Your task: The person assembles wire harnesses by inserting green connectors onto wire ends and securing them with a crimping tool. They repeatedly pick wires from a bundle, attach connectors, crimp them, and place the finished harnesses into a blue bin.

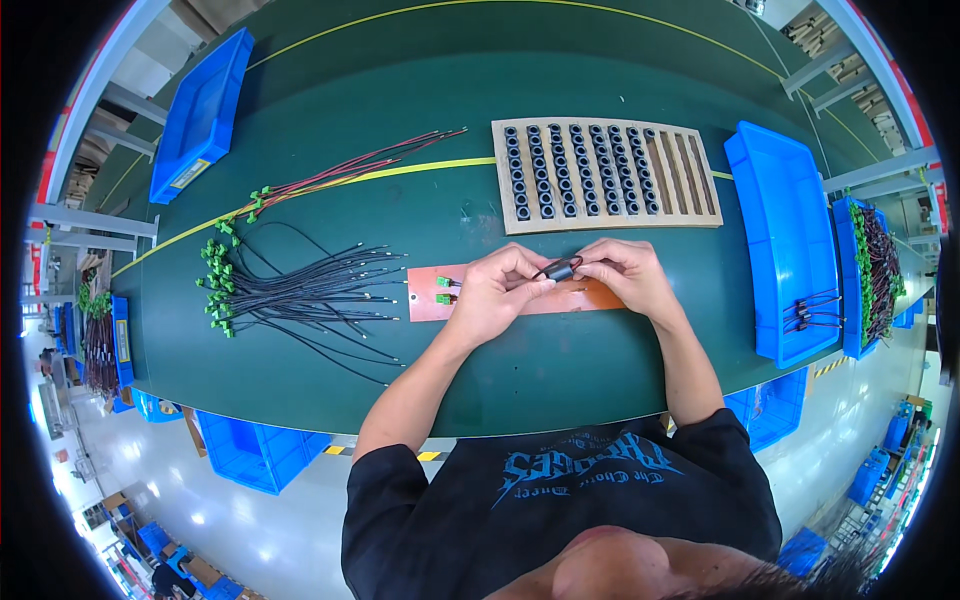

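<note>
At the left edge of the worktop (490, 395), toward its far side, you have a blue tray (227, 112). Nearer you, black cables (310, 292) fan rightward from a heap of green connectors (216, 270); they overlap too much to count. Red cables (340, 178) lie just beyond, their left ends merging with that heap. Well in from the near edge lies an orange board (422, 303) with two green connectors on its left part; your hands and wrists cover much of its middle. Your left hand (495, 293) pinches the left end of a dark cylinder (557, 271) above the board, and your right hand (627, 278) grips its right end, where a dark cable loops out; your fingertips hide exactly how it passes. Beyond your hands, a wooden rack (610, 224) holds rows of black rings (591, 183). Along the right edge, a blue bin (790, 230) contains a few cables, too small to make out clearly.
</note>
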